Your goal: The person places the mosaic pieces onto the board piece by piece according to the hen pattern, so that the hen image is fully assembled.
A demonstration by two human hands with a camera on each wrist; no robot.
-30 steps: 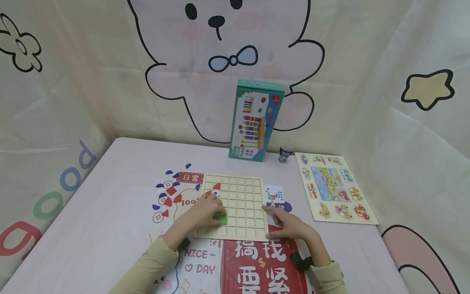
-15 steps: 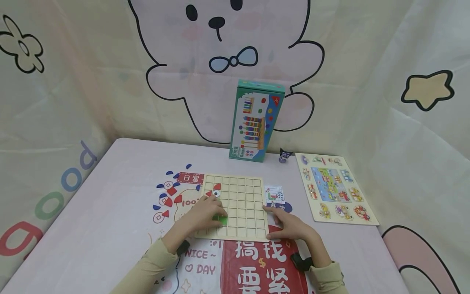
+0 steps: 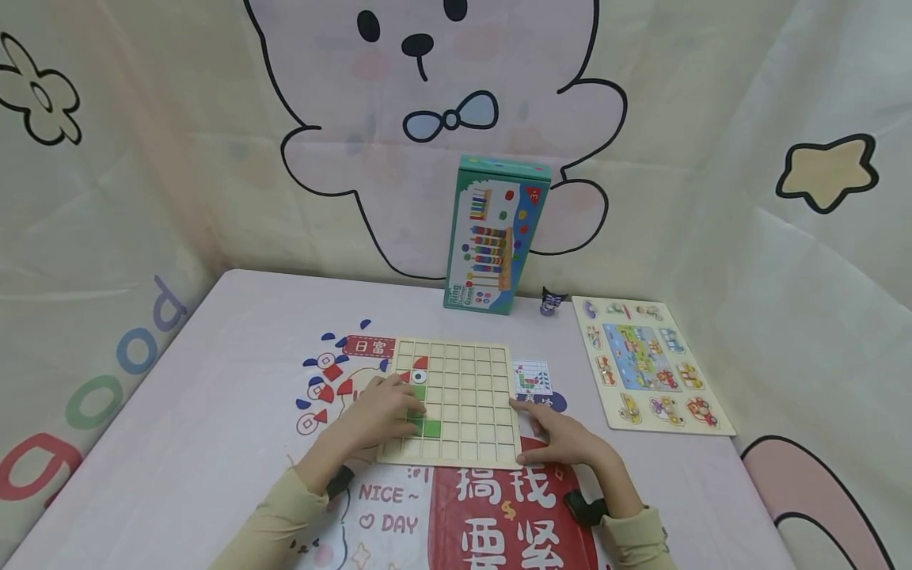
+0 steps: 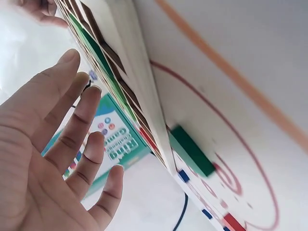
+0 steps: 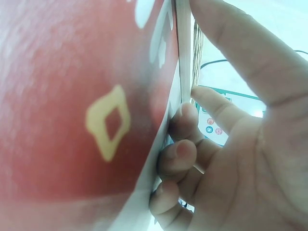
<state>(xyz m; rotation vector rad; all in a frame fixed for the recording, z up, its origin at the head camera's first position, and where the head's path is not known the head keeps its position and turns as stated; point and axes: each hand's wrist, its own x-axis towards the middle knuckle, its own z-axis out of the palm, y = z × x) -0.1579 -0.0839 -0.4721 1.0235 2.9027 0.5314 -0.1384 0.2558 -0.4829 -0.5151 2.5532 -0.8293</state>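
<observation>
On the worktop (image 3: 214, 388), a grid board (image 3: 470, 405) is being touched at its right edge by the right hand (image 3: 568, 437), thumb and forefinger apart, while the left hand (image 3: 381, 412), fingers loosely apart, is being held near its green pieces (image 3: 432, 429).

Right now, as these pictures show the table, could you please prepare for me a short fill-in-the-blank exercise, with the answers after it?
1. The person's ____ hand touches the right edge of the grid board.
2. The plain square pieces on it, beside the left hand, are ____.
3. The small figure stands ____ the tall box and the picture puzzle.

Missing words: right; green; between.
</observation>
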